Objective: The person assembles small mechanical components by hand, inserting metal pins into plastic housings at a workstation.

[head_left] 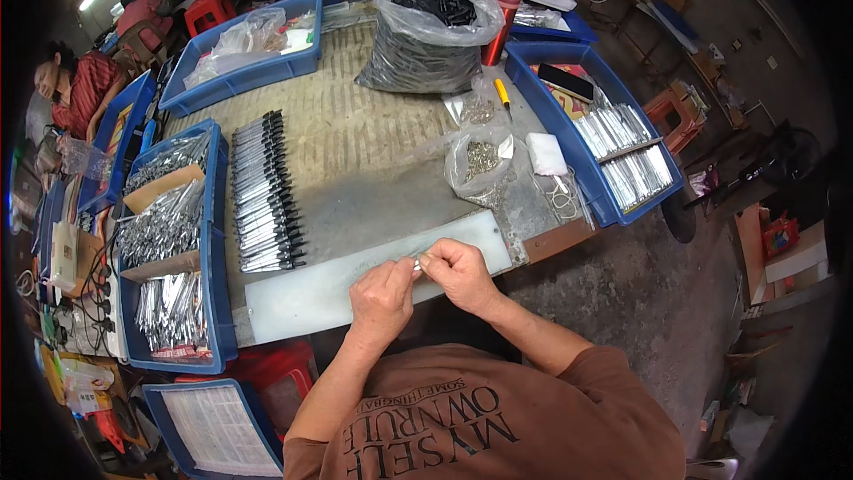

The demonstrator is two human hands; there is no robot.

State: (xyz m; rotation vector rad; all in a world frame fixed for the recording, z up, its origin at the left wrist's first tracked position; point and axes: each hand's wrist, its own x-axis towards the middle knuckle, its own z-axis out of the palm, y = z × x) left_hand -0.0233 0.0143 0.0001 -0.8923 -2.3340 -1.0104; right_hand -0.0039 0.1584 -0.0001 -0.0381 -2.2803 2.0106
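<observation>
Above a long white board (298, 292) at the table's near edge, my two hands meet. My left hand (382, 299) is closed, its thumb and finger pinched at a small silvery metal piece (418, 264). From the other side my right hand (459, 272) pinches the same piece; most of it is hidden by the fingers. Left of the hands lies a neat row of slim silver rods with black ends (264, 191). A clear bag of small metal parts (481, 158) sits open beyond my right hand.
A blue divided tray (222, 258) full of metal rods stands left. At right, another blue tray (613, 209) holds silver strips and a phone (566, 83). A large bag of black parts (418, 62), a red tumbler (500, 31) and a yellow-handled tool (503, 93) are farther back. Other people sit far left.
</observation>
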